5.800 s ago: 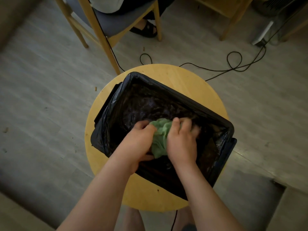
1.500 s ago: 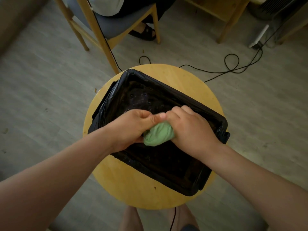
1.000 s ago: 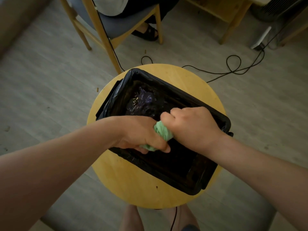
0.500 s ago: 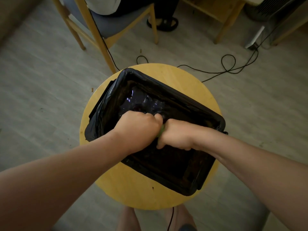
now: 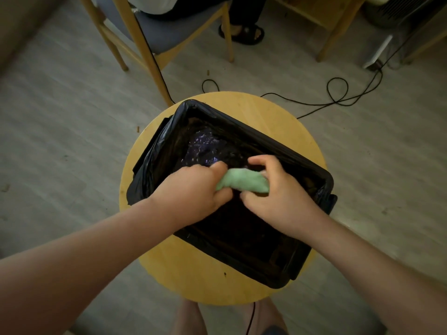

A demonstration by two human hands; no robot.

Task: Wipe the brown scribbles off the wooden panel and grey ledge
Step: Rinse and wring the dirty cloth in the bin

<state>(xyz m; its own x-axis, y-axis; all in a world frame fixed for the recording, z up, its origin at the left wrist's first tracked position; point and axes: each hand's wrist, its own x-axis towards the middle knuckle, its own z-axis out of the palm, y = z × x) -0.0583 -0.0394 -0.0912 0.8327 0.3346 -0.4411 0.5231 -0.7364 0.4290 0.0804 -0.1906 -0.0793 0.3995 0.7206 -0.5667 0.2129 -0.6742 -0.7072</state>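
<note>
The curled fingers [image 5: 219,168] of the left hand [image 5: 191,189] gripped one end of a single pale green cloth [image 5: 242,181]. The bent fingers [image 5: 260,161] and thumb of the right hand [image 5: 278,199] pinched its other end, so two hands held the one cloth between them. The cloth was rolled into a short, thick sausage. Its long axis ran left to right across the view, with the right end a little nearer the person than the left. It hung over the middle of one rectangular bin lined with a black plastic bag [image 5: 266,139]; whether it touched the lining could not be told. Small wet-looking glints showed on the bag's floor towards the far left corner. The bin stood askew on one round yellow wooden surface [image 5: 193,274], its right corner reaching the rim. Below the near edge of that surface were the person's two bare feet [image 5: 188,320], with a thin dark cord between them. Beyond the far edge stood one wooden chair with a grey seat [image 5: 164,32], someone sitting on it, and just to its right one foot in a black sandal [image 5: 244,35]. One thin black cable [image 5: 338,93] lay in loops on the grey plank floor [image 5: 60,117], running to the far right, where one white oblong block [image 5: 377,54] lay.
</note>
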